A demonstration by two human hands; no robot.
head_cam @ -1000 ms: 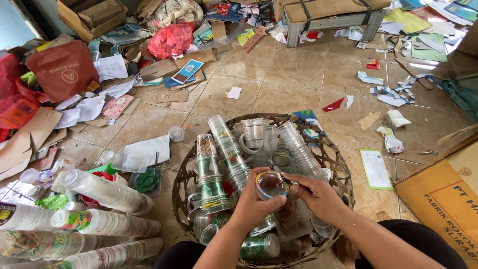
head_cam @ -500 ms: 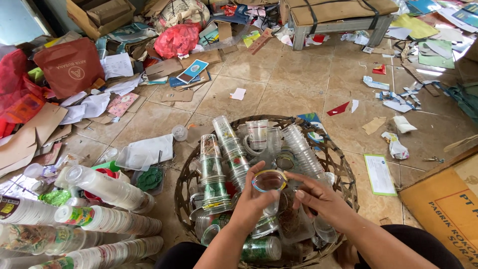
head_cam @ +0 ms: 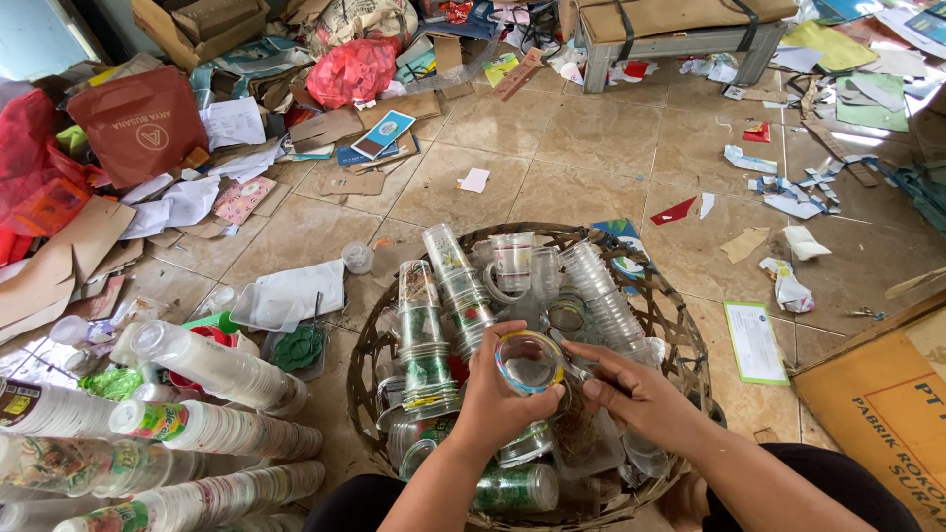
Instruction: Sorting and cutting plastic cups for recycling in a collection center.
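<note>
My left hand (head_cam: 498, 402) grips a clear plastic cup (head_cam: 529, 363), its round mouth facing up at me. My right hand (head_cam: 636, 392) is at the cup's right side, fingertips pinching at its rim. Both hands hover over a round woven basket (head_cam: 680, 313) on the tiled floor. Inside it lie several stacks of nested clear plastic cups (head_cam: 448, 296), some with green printed bands, plus loose cups. My knees show at the bottom edge.
Long stacks of nested cups (head_cam: 197, 365) lie on the floor at my left. A red paper bag (head_cam: 138, 123), cardboard sheets, scattered paper scraps and a red plastic bag (head_cam: 353, 69) litter the floor. A cardboard box (head_cam: 887, 394) sits at right, a low bench (head_cam: 670, 30) at the back.
The cup stays between both hands over the basket; my right fingers have shifted slightly along its rim. The view moved a little closer.
</note>
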